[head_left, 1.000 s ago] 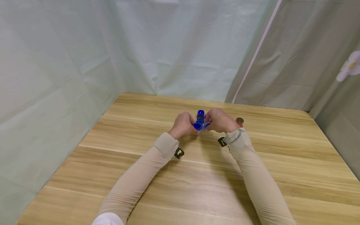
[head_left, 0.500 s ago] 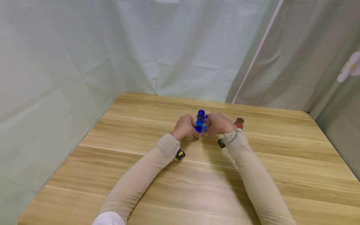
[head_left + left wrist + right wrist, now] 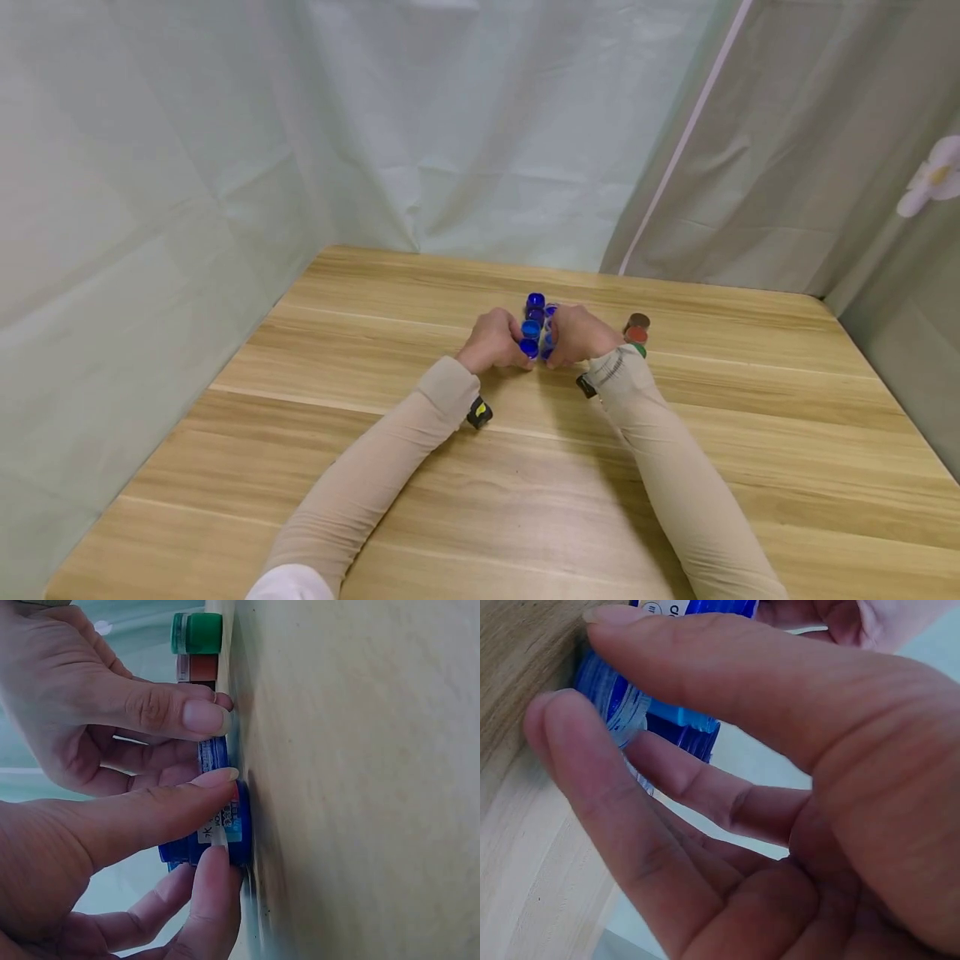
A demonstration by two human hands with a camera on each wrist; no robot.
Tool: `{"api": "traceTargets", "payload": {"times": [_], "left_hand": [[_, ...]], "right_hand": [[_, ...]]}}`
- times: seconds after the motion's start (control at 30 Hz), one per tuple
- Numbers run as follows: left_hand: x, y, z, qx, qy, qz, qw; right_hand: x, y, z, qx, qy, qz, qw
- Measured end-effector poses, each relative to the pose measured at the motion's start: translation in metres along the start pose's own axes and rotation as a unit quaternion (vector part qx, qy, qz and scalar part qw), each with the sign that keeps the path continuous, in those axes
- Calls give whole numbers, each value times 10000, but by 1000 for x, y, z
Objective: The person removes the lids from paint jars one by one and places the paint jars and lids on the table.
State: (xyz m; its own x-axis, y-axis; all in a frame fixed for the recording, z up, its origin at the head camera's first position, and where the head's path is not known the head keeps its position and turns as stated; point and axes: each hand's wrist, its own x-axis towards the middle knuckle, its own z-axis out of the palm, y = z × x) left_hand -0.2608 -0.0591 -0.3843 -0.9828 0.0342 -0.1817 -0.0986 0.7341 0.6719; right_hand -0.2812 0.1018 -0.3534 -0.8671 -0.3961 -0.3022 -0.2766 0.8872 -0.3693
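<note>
Small blue paint pots stand in two rows near the far middle of the table. My left hand (image 3: 493, 340) pinches the nearest blue pot (image 3: 528, 348) of the left row between thumb and fingers; a printed label (image 3: 230, 814) shows on it in the left wrist view. Across a narrow gap, my right hand (image 3: 581, 335) has thumb and fingers around a blue pot (image 3: 619, 697) at the near end of the right row, mostly hidden by the hand in the head view. Farther blue pots (image 3: 536, 302) continue the left row.
Brown (image 3: 639, 321), red (image 3: 636, 335) and green (image 3: 640, 350) pots stand right of the right hand, the green one partly behind the sleeve. Wood-grain table (image 3: 450, 517) lies around the hands. Pale curtains (image 3: 487, 150) hang behind the table's far edge.
The two near blue pots, tilted a second ago, have come down upright at the near ends of their rows. Both hands shifted slightly toward me; the red and green pots came into sight.
</note>
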Motion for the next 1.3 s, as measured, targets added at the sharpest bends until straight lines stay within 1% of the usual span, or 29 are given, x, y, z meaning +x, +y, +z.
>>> {"api": "traceTargets", "payload": {"times": [0.2,0.33,0.43,0.6,0.73,0.87,1.07,1.2,1.3], "left_hand": [[1,1,1,-55,49,-175,9998],[2,1,1,-54,16,-254,9997],[3,0,1,-28,10,-200,9998],[4,-1,1,-62,-14,-97,9999],[6,-2,2,-186,-70,-106,9997],[5,-2,0,-223,-130,-88,9996],[2,1,-6,63,-304,-87,9995],[0,3,-9,283,-429,-65,9987],[-1,4,-11,380,-474,-36,9981]], "right_hand": [[0,2,1,-13,142,-44,9999],[-1,3,0,-44,136,37,9999],[-1,3,-1,-38,103,139,9998],[0,3,-2,-75,31,163,9998],[0,3,-1,-129,-14,116,9998],[-1,4,-2,-70,-26,30,10000],[-4,12,-11,-36,52,-88,9999],[-7,19,-19,285,133,-181,9993],[-10,24,-26,513,359,-247,9977]]}}
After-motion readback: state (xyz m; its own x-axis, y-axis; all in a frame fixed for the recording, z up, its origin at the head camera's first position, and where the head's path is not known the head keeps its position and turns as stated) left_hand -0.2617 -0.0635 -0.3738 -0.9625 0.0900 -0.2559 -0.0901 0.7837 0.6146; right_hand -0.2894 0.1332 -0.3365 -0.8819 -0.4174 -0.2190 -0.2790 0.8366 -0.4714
